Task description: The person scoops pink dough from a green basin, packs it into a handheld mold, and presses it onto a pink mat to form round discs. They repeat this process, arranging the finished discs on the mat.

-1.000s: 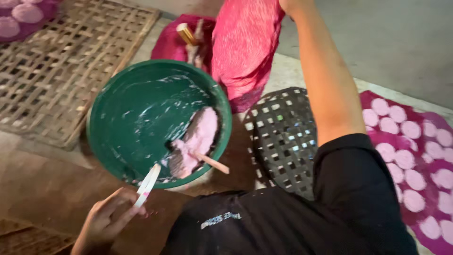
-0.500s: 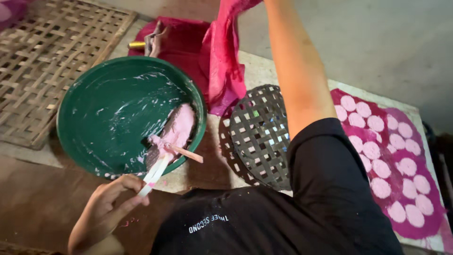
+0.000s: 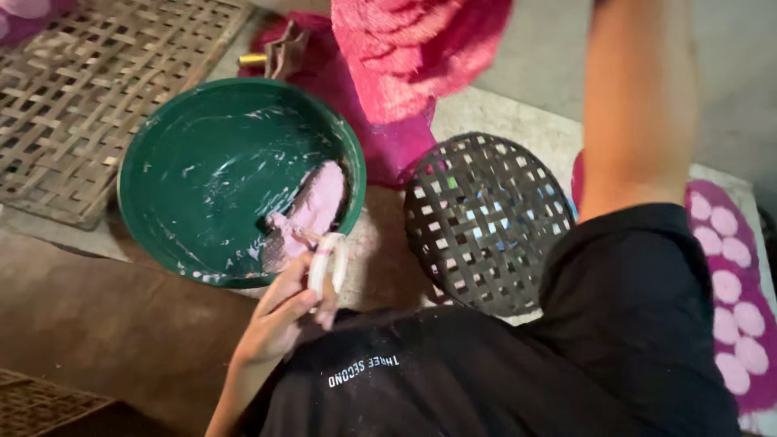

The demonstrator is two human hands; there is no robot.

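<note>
A round green basin (image 3: pixel 162 137), smeared with white streaks, holds a lump of pink paste (image 3: pixel 317 201) against its right wall. My left hand (image 3: pixel 279 317) is at the basin's near rim, closed around the handle of a white spoon (image 3: pixel 325 263) whose tip reaches into the paste. My right forearm (image 3: pixel 639 105) stretches up and out of the top of the picture, so that hand is hidden. A bright pink netted cloth (image 3: pixel 405 57) hangs at the top, behind the basin.
A dark woven basket (image 3: pixel 486 218) lies upside down just right of the basin. A bamboo mat (image 3: pixel 81 97) is at the upper left. A purple cloth with several pale pink discs (image 3: pixel 732 291) lies at the right edge. A yellow-handled tool (image 3: pixel 252 59) rests behind the basin.
My left hand has moved up to the basin's rim, bringing the spoon in closer to the paste. The view has shifted, and the pink cloth now hangs higher.
</note>
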